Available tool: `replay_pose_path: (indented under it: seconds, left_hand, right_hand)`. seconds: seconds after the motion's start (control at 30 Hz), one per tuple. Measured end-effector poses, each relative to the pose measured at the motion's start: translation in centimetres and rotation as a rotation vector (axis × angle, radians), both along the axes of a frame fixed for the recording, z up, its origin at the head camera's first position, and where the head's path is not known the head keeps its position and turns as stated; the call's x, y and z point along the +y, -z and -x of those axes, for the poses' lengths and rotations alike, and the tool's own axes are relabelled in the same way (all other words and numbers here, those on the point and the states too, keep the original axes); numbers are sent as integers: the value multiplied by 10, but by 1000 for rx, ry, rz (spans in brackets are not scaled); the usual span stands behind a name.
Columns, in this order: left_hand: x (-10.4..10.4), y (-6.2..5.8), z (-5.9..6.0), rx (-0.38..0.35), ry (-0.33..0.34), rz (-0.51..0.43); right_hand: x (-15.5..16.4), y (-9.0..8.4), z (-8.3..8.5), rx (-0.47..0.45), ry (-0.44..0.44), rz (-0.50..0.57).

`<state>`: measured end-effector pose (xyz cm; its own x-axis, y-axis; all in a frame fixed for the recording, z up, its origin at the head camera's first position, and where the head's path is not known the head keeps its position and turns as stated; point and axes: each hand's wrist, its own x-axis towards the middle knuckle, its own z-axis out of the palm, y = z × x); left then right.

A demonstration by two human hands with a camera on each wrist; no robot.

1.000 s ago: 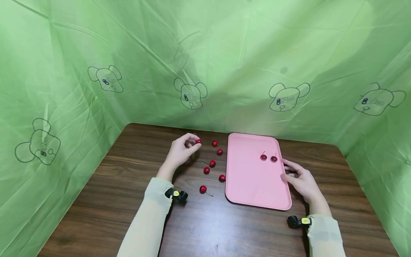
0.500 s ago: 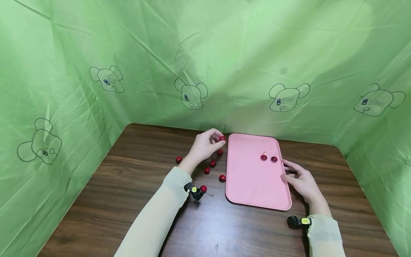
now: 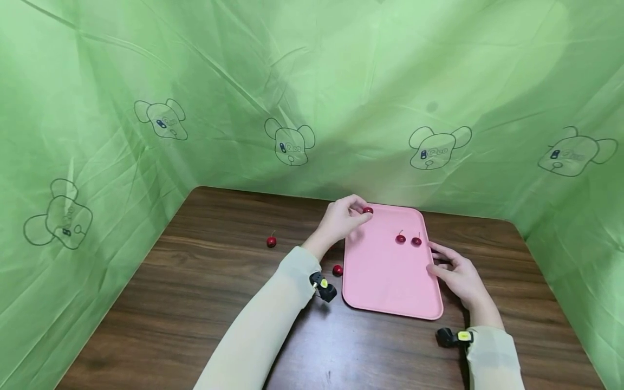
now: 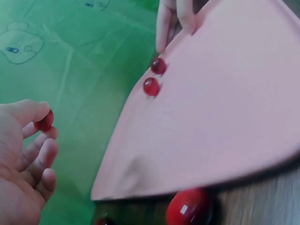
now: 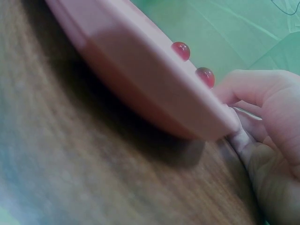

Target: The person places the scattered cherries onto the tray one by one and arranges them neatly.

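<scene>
Head view: left hand point(image 3: 343, 219) pinches a cherry point(image 3: 368, 210) over the far left of the pink tray point(image 3: 385, 276).
Right hand point(image 3: 457, 274) grips the tray's right rim; two cherries point(image 3: 400, 239) lie inside near it, another cherry point(image 3: 337, 270) just outside the left rim.

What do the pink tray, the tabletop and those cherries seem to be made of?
Pink tray: probably plastic, satin finish; even colour, smooth rounded corners.
Tabletop: wood or wood-look laminate, slightly glossy; dark grain with a pale reflection.
Cherries: glossy, with bright highlights on smooth red skins; real fruit or plastic imitations, I can't tell which.
</scene>
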<state>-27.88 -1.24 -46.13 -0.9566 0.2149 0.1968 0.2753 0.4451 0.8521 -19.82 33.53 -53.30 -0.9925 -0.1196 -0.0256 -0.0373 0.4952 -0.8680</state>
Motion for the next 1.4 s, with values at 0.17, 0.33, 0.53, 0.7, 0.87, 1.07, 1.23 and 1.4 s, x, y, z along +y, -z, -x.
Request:
replay_pose_path:
  seconds: [0.17, 0.33, 0.53, 0.7, 0.87, 1.07, 1.23, 1.4]
  left_hand:
    - [19, 14, 6, -46, 15, 16]
    - [30, 28, 9, -94, 25, -11]
    - [43, 34, 8, -44, 42, 85]
    - [57, 34, 8, -9, 41, 179]
    - [67, 37, 8, 4, 31, 257]
    - [76, 55, 13, 41, -50, 390]
    - [72, 41, 0, 36, -55, 455]
    - [72, 41, -4, 52, -61, 514]
  right_hand:
    - [0, 1, 1, -5, 8, -9]
    - [-1, 2, 1, -9, 9, -15]
    - [-1, 2, 0, -6, 8, -29]
    - [1, 2, 0, 4, 2, -24]
    - [1, 3, 1, 7, -3, -14]
    - [0, 1, 2, 8, -2, -33]
    - [1, 1, 3, 5, -1, -43]
    - [1, 2, 2, 11, 7, -46]
